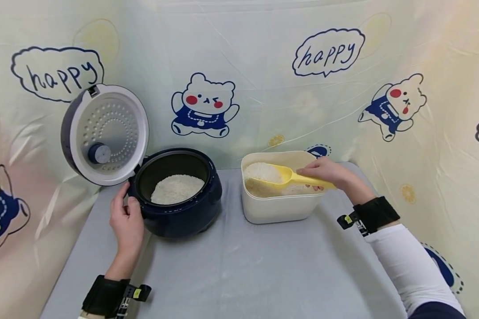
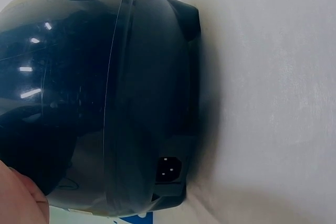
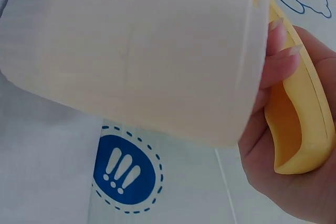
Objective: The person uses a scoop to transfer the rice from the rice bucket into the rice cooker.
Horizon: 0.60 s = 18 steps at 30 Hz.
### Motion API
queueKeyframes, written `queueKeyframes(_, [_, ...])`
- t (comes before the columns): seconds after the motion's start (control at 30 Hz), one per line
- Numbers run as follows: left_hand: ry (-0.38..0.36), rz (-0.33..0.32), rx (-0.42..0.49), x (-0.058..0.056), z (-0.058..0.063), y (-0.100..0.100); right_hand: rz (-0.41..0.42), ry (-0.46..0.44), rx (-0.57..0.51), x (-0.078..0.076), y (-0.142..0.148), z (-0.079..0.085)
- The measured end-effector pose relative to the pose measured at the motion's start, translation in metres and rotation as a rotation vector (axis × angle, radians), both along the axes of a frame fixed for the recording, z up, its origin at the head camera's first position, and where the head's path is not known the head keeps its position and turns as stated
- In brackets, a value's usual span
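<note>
My right hand [image 1: 324, 172] grips the handle of a yellow scoop [image 1: 287, 176]. White rice [image 1: 263, 172] fills the scoop's bowl, which sits inside a cream bin [image 1: 281, 209] that holds more rice. In the right wrist view, fingers curl around the scoop's handle [image 3: 310, 114] beside the bin's wall. On the left stands a dark blue rice cooker [image 1: 175, 219] with its lid [image 1: 111, 128] raised and a mound of rice [image 1: 177, 188] in the pot. My left hand [image 1: 127, 219] rests against the cooker's side near the hinge, fingers extended.
Both vessels stand side by side on a grey-covered table [image 1: 239, 274], with a gap between them. Behind them hangs a printed curtain [image 1: 263, 97] that also closes off both sides. A power socket [image 2: 169, 169] shows low on the cooker's body in the left wrist view.
</note>
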<state>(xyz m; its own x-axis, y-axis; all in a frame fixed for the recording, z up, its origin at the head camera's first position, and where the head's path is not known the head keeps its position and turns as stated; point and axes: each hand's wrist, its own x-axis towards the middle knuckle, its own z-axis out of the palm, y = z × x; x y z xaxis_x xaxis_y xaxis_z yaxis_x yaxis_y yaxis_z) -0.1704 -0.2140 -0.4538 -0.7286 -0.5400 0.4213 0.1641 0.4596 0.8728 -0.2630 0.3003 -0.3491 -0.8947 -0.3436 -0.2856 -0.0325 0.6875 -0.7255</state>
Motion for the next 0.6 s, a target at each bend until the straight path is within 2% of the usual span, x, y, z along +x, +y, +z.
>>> queueKeyframes(0.33, [0.014, -0.015, 0.000, -0.002, 0.003, 0.000, -0.030, 0.016, -0.048, 0.008, 0.017, 0.003])
queueKeyframes(0.6, [0.024, -0.013, 0.007, 0.000, -0.001, -0.001, -0.042, -0.002, -0.078, 0.010, 0.015, 0.004])
